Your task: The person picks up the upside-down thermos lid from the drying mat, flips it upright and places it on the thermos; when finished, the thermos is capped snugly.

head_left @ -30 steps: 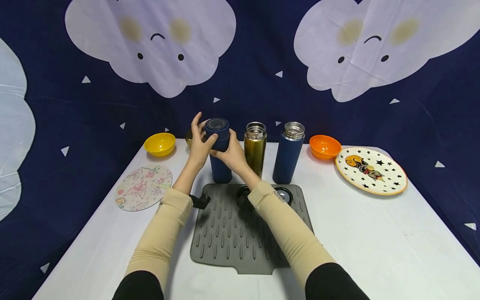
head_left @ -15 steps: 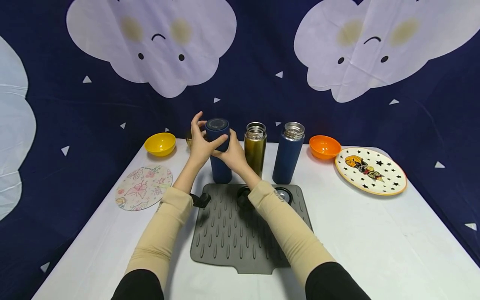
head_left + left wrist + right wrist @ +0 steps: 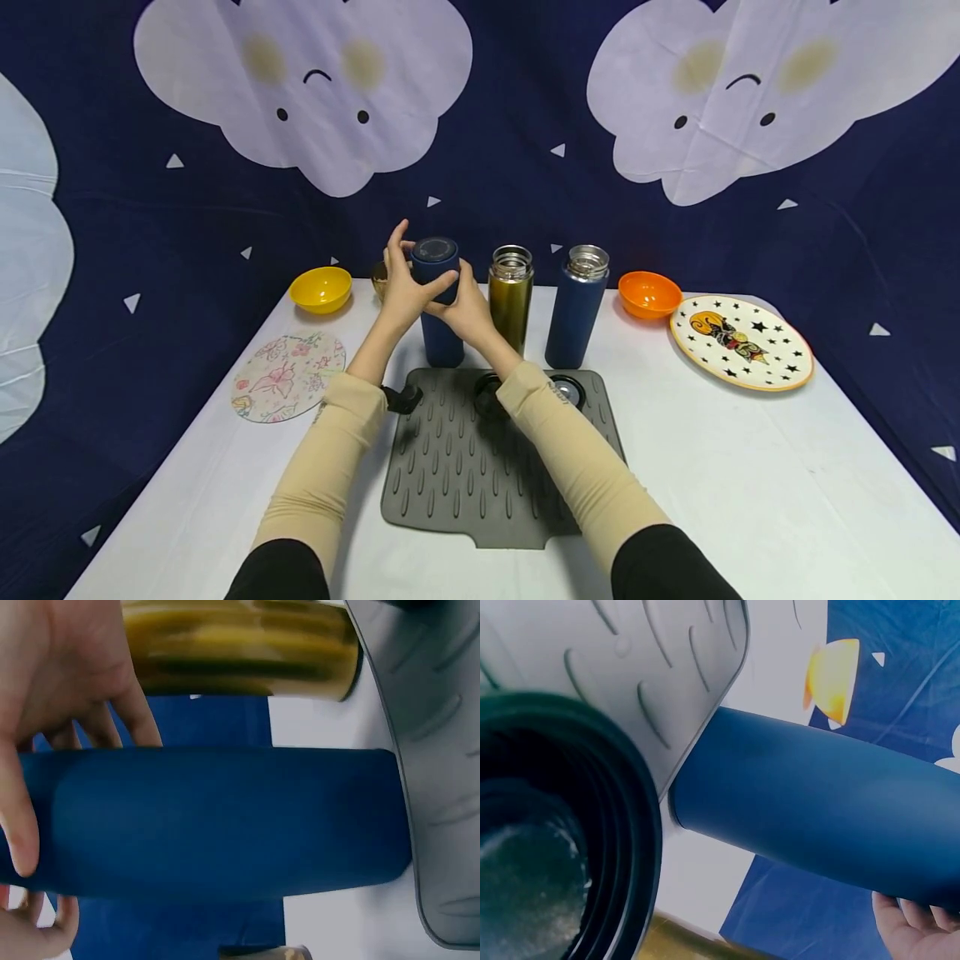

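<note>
A capped dark blue flask (image 3: 439, 321) stands upright just behind the grey ridged mat (image 3: 465, 475). My left hand (image 3: 405, 287) curls round its cap (image 3: 435, 252) from the left. My right hand (image 3: 461, 308) grips the body just below the cap from the right. In the left wrist view the blue flask (image 3: 225, 821) fills the frame, with the fingers (image 3: 19, 817) wrapped over it. In the right wrist view the blue flask (image 3: 817, 802) lies beside the mat (image 3: 630, 667), and only the edge of that hand (image 3: 915, 930) shows.
An open gold flask (image 3: 511, 298) and an open blue flask (image 3: 576, 307) stand to the right. Two loose caps (image 3: 487, 393) (image 3: 572, 390) lie on the mat. A yellow bowl (image 3: 320, 288), orange bowl (image 3: 649, 292), star plate (image 3: 741, 341) and floral round mat (image 3: 288, 375) sit around them.
My left hand's fingers have shifted slightly round the cap. The flask and my right hand stay in place.
</note>
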### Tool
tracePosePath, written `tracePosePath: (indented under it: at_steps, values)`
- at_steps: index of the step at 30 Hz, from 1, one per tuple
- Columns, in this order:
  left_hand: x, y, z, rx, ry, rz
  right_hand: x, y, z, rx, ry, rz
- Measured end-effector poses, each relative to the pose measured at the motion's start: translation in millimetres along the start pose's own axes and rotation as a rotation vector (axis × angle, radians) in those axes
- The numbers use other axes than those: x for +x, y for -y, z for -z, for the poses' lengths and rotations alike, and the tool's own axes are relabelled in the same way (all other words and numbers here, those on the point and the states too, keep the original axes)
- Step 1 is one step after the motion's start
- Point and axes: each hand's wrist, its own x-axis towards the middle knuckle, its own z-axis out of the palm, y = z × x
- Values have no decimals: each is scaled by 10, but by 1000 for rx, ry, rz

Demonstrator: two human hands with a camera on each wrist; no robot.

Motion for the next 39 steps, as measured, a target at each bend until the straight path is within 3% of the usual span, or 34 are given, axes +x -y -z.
tracePosePath:
  at_steps: [2,6,11,15,23,27,33,36,39]
  values:
    - [8,-10,-13,49,-25,14,-1,-3,4,-2,5,-4]
    - [20,9,7,30,-25,-3,-6,0,8,1,12,-2]
    - [41,62,60,-22,30,-11,-9,8,8,30,11,11]
    - [55,71,105,-72,75,20,-16,14,11,50,16,11]
    - [-7,-184,146,-95,135,57,-11,16,25,55,26,-2]
    - [-7,-199,145,-94,134,56,-22,5,56,43,50,-22]
    - [8,-42,138,-106,127,63,-228,-3,199,68,151,-89]
    - [6,70,126,-88,97,76,-405,1,336,78,187,-91]
    - [-49,71,115,-78,71,98,-599,3,520,74,201,-68]
